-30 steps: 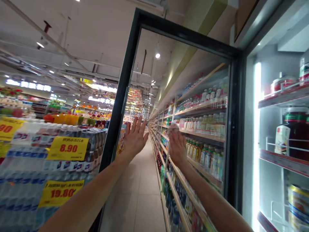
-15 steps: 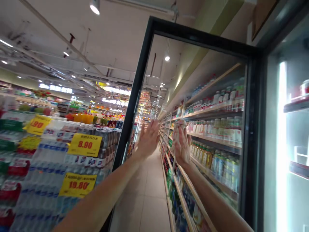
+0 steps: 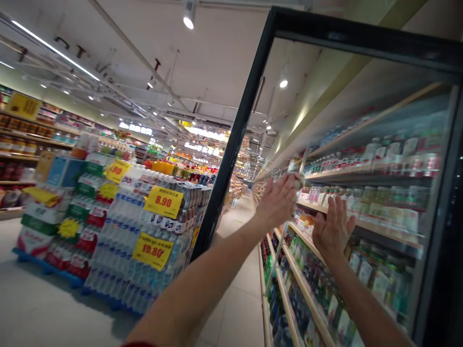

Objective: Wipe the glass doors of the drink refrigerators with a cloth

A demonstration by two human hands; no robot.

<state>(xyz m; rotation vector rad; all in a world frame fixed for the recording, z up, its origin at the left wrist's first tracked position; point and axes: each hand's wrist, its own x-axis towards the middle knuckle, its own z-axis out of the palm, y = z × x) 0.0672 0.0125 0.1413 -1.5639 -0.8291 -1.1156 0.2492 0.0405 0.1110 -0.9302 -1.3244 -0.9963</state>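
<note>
The glass door [image 3: 347, 86] of a cooler stands swung out in front of me, with a black frame. My left hand [image 3: 278, 200] lies flat toward the glass with a pale, crumpled cloth [image 3: 299, 182] under its palm and fingers. Most of the cloth is hidden behind the hand; only its edge shows past the fingertips. To the right and slightly lower, my right hand [image 3: 333, 229] faces the glass with fingers apart and nothing in it. Whether its palm touches the pane cannot be made out.
Shelves of bottled drinks [image 3: 390, 207] show in the glass on the right. At left, stacked packs of bottled water [image 3: 119, 246] carry yellow price signs [image 3: 163, 201] and stand on blue pallets [image 3: 47, 270]. A tiled aisle [image 3: 224, 303] runs between.
The cloth has passed from my right hand to my left. Both hands have shifted right in view, the right one also lower. My view has turned left, showing more of the stacked drinks.
</note>
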